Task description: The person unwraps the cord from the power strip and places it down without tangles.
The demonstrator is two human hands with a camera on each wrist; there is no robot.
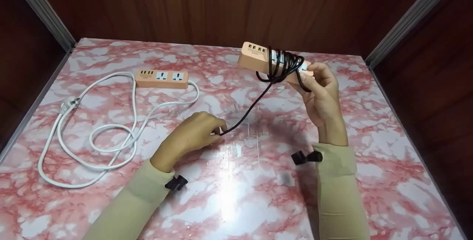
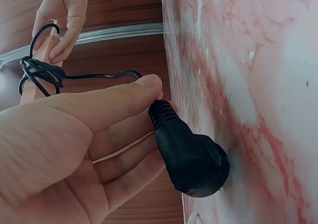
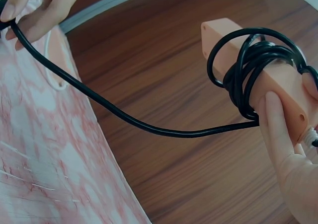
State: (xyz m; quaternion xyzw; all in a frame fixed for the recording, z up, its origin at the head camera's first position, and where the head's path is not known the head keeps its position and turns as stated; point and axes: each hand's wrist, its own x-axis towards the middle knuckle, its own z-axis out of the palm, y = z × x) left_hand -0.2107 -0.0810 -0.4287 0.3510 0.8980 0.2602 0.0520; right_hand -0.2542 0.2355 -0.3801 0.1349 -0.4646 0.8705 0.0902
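Observation:
My right hand (image 1: 325,88) grips one end of an orange power strip (image 1: 253,57), held up over the table and tilted. A black cord (image 1: 284,64) is wound several times around its middle, partly covering the white sockets. From the coil a loose length runs down to my left hand (image 1: 196,131), which is low over the table. In the left wrist view, the left thumb and fingers pinch the cord at the neck of a black plug (image 2: 194,157). That plug's head hangs past the fingertips, close to the tabletop. In the head view the left hand hides it.
A second orange power strip (image 1: 162,79) lies on the left of the marbled pink table (image 1: 369,195). Its white cord (image 1: 98,164) spreads in loose loops, ending in a white plug (image 1: 70,103). Dark wood panels (image 1: 207,7) stand at the back and sides.

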